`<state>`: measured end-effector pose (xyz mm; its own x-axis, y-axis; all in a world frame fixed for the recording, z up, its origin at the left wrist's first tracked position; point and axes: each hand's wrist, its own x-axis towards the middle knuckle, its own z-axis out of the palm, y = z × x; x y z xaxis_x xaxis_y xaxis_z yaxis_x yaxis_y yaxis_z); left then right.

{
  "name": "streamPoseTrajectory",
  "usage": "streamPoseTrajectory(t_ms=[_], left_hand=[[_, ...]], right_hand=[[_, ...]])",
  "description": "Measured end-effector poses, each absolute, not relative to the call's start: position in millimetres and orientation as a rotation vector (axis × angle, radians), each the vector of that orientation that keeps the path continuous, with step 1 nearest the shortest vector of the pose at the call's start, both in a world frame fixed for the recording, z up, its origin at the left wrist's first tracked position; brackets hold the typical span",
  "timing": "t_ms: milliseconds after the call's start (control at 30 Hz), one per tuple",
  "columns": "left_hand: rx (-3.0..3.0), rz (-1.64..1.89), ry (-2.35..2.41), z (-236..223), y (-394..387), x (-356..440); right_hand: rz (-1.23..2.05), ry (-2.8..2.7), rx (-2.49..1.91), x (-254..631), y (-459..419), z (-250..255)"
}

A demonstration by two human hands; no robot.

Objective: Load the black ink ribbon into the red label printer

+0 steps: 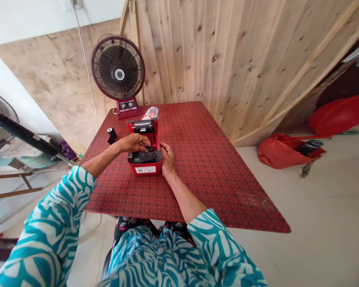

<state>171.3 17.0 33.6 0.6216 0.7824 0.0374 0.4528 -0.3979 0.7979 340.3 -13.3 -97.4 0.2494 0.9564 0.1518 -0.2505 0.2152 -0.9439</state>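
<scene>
A small red printer with its lid raised stands on the red patterned table. My left hand reaches over the top into the open compartment, fingers curled down inside; what they touch is hidden. My right hand rests flat against the printer's right side, steadying it. A black roll stands on the table just left of the printer.
A red desk fan stands at the table's far edge, with a clear plastic bottle lying behind the printer. Wooden boards lean on the wall. A red bag lies on the floor to the right; another fan stands left.
</scene>
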Motion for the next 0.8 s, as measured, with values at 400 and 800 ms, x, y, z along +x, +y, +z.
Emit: streamPoseTrajectory(t_ms=[400,800], left_hand=[[1.493,1.043,1.000,54,-11,141],[1.279,1.219,0.819,47,-37,111]], right_hand=[[1.034,-0.953,-0.977,342,-12,-102],[1.044,-0.968,-0.984,342,-14,-101]])
